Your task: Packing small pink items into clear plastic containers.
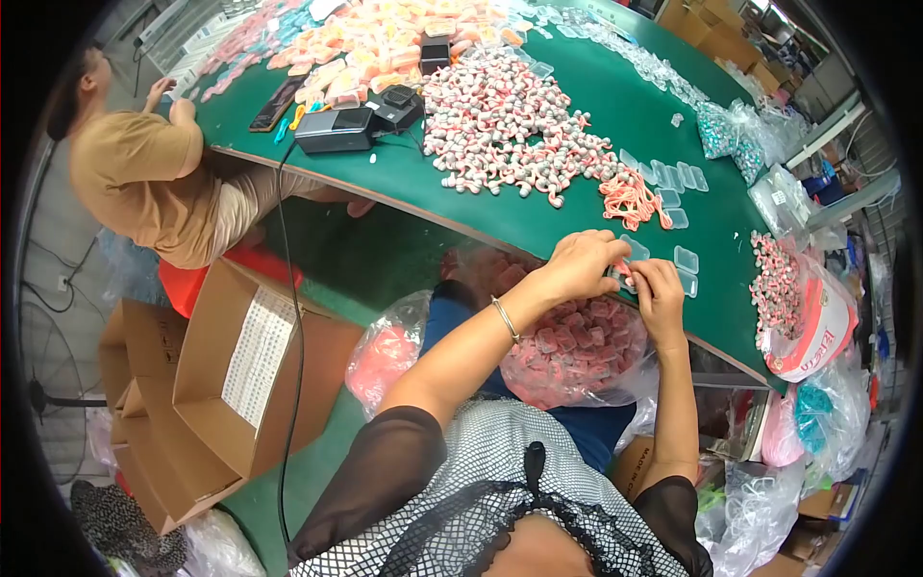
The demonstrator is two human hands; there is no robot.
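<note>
At the table's front edge my left hand and my right hand meet, fingers pinched together. Between them is a small pink-and-grey piece, seemingly in a small clear plastic case mostly hidden by my fingers. Open clear cases lie just beyond and beside my right hand. Farther up is a bunch of pink cords, touching a wide heap of pink-and-grey pieces with round knobs. Against my lap, below my hands, a clear bag holds many filled pink cases.
A scale-like device and a phone lie at the left of the green table. Orange cases are heaped behind. Another person sits at left, above cardboard boxes. An open bag of pieces stands right.
</note>
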